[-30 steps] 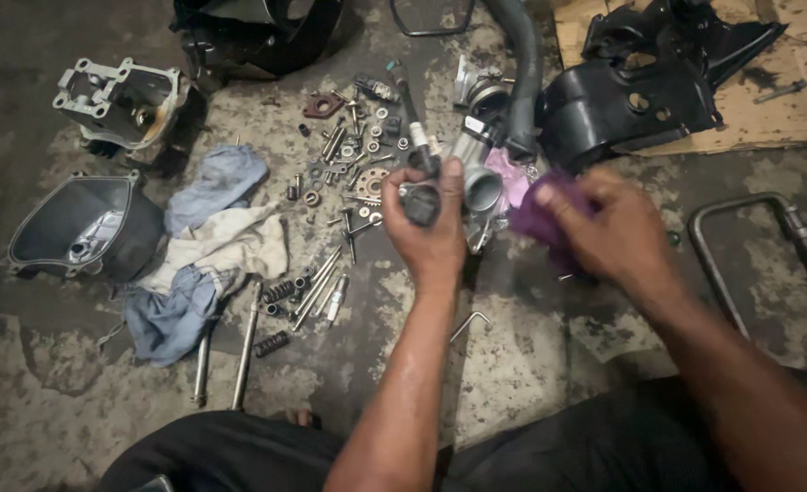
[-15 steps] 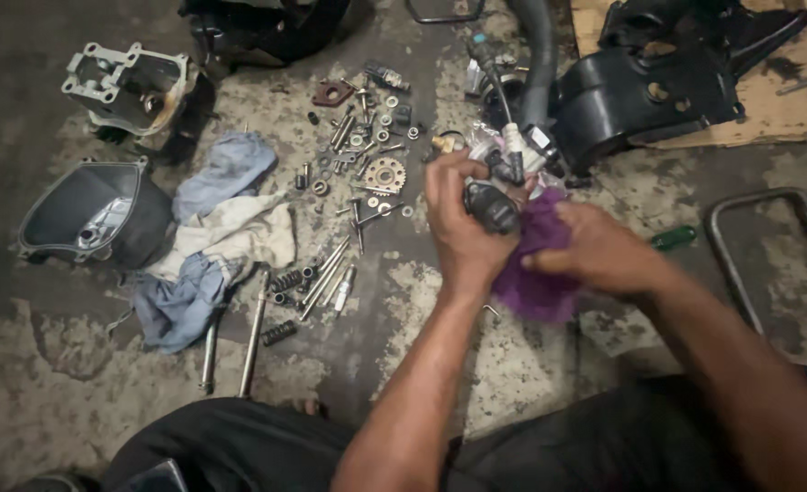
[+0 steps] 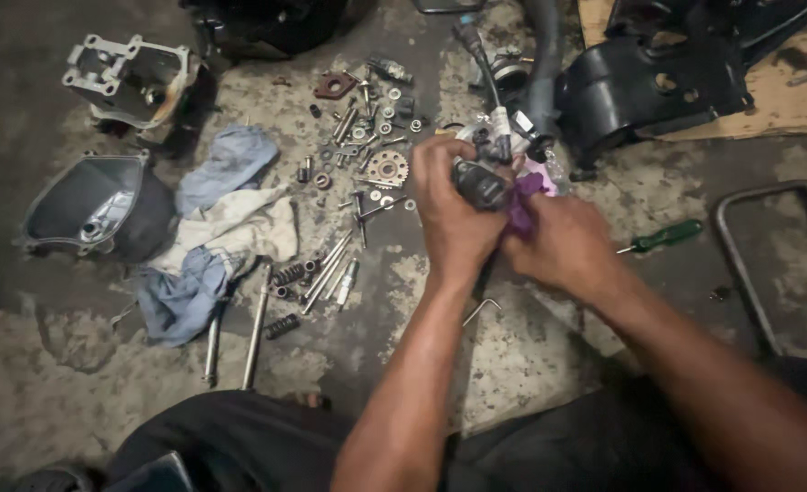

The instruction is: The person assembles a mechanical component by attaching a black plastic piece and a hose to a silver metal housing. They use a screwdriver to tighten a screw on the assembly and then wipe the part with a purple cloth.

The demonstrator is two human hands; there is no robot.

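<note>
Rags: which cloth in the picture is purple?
The small cloth pinched in the right hand; the rags heaped on the floor are blue and cream.

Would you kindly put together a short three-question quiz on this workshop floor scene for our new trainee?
1. True or false: the left hand grips a small dark cylindrical metal part.
2. What does the right hand press against that part? A) purple cloth B) green-handled screwdriver C) coil spring
3. Which toothed item lies on the concrete floor left of the hands?

Key:
1. True.
2. A, the crumpled purple cloth; the green-handled screwdriver lies untouched to the right.
3. The small round metal sprocket, among loose bolts and washers.
</note>
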